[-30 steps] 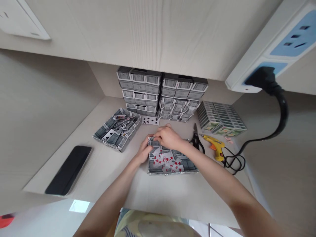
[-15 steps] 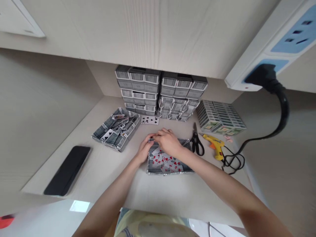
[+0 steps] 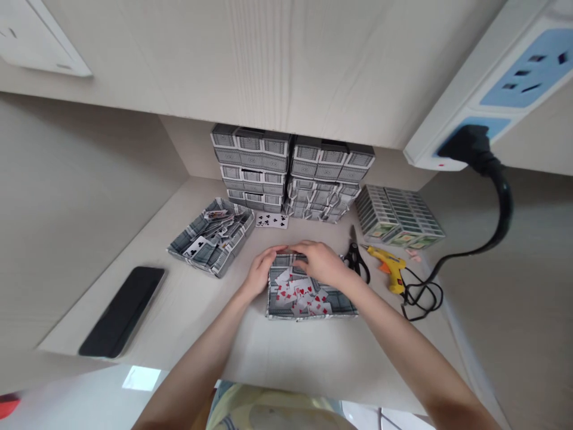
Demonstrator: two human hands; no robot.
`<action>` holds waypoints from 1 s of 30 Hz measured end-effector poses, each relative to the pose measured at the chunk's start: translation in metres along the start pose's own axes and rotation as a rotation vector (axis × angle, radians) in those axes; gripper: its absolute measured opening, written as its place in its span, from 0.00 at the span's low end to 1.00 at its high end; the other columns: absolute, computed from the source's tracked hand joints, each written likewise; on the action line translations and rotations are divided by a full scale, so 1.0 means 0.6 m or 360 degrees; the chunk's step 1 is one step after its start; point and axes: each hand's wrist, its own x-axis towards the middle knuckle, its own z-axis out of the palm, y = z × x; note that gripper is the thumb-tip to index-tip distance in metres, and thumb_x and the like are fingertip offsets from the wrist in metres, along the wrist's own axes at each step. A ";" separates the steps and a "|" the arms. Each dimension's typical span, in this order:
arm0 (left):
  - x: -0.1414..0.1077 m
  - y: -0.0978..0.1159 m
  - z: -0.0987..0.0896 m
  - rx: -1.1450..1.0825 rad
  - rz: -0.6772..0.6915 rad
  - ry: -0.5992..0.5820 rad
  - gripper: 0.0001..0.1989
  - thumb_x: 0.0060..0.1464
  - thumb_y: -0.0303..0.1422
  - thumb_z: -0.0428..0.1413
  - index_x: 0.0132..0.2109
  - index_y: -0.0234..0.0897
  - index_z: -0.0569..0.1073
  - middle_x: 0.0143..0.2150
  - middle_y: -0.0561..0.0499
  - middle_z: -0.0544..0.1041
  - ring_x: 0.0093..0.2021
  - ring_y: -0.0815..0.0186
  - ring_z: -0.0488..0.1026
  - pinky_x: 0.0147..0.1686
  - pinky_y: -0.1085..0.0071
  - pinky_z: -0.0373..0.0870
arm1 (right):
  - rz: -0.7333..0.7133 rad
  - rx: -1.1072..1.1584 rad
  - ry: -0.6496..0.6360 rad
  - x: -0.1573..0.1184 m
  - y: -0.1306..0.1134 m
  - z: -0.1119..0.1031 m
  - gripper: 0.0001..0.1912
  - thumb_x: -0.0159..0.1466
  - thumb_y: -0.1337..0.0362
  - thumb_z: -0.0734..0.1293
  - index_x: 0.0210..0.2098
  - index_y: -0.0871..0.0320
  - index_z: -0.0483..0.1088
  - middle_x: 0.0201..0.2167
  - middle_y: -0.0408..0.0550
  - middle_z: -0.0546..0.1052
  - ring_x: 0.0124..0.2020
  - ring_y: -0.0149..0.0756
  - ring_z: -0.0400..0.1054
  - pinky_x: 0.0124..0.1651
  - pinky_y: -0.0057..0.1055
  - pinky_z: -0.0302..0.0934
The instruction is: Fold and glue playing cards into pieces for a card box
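Note:
A tray made of grey-backed cards (image 3: pixel 277 315) lies in front of me, with cut red-suit card pieces (image 3: pixel 304 294) inside. My left hand (image 3: pixel 259 272) grips the tray's far left corner, its fingers along the far rim. My right hand (image 3: pixel 320 263) arches over the far side, fingertips at the far rim, thumb apart and over the inside; it grips the tray's far edge. A second card tray (image 3: pixel 219 263) with card scraps sits to the left. Two black-suit cards (image 3: pixel 272 221) lie flat behind my left hand.
Stacked card-covered boxes (image 3: pixel 253 158) stand at the back. Black scissors (image 3: pixel 354 257), a yellow glue gun (image 3: pixel 391 269) with its cord, and packed card decks (image 3: pixel 398 218) are at right. A black phone (image 3: pixel 122 310) lies left. A power strip (image 3: pixel 483 107) hangs upper right.
My right hand has moved right along the far rim, away from my left hand, and its fingers have spread more. The left hand's fingers have stretched along the rim.

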 end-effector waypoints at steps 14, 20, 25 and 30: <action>0.014 0.093 0.008 0.1401 0.0379 -0.0366 0.12 0.52 0.30 0.49 0.41 0.41 0.74 0.39 0.50 0.76 0.39 0.66 0.72 0.40 0.73 0.65 | 0.0285 0.0428 0.0317 -0.019 0.037 0.032 0.08 0.57 0.66 0.65 0.37 0.54 0.71 0.34 0.44 0.78 0.37 0.34 0.72 0.42 0.29 0.62; 0.029 0.105 0.010 0.1627 0.0466 -0.0496 0.11 0.50 0.31 0.50 0.39 0.42 0.75 0.35 0.51 0.77 0.33 0.66 0.72 0.34 0.73 0.63 | 0.0292 0.0520 0.0383 -0.029 0.041 0.029 0.06 0.55 0.64 0.67 0.33 0.56 0.68 0.30 0.45 0.77 0.34 0.33 0.72 0.38 0.27 0.62; 0.034 0.098 0.008 0.1304 0.0441 -0.0607 0.16 0.48 0.29 0.50 0.44 0.42 0.74 0.34 0.52 0.77 0.32 0.66 0.72 0.32 0.75 0.63 | 0.0285 0.0363 0.0366 -0.042 0.035 0.028 0.08 0.58 0.58 0.64 0.30 0.56 0.69 0.28 0.44 0.76 0.31 0.33 0.70 0.35 0.27 0.58; 0.035 0.095 0.019 0.1180 0.0466 -0.0601 0.17 0.44 0.27 0.51 0.43 0.43 0.74 0.34 0.52 0.76 0.33 0.65 0.71 0.34 0.74 0.63 | 0.0284 0.0252 0.0340 -0.048 0.028 0.029 0.10 0.60 0.57 0.62 0.31 0.55 0.70 0.30 0.45 0.76 0.32 0.33 0.69 0.35 0.27 0.56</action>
